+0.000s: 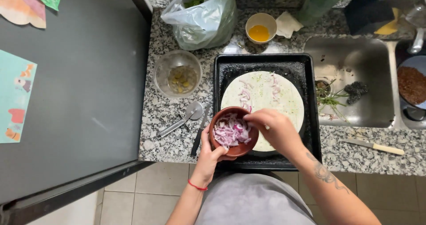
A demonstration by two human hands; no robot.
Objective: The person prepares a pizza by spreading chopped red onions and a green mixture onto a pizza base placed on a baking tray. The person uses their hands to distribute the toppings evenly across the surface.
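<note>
I am watching the left hand (212, 156) gripping the bowl (234, 132) of chopped onion (230, 131) over the tortilla (262, 105), the right hand (271, 125) pinching pieces; a tilting bowl is risking spillage onto the tray (266, 65).

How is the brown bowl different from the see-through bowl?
The brown bowl is opaque clay-coloured; the glass bowl is clear. The brown bowl holds chopped purple onion; the glass bowl holds a few greenish bits. The left hand holds the brown bowl over the black tray while the right hand reaches in; the glass bowl sits untouched on the counter. Both are round.
</note>
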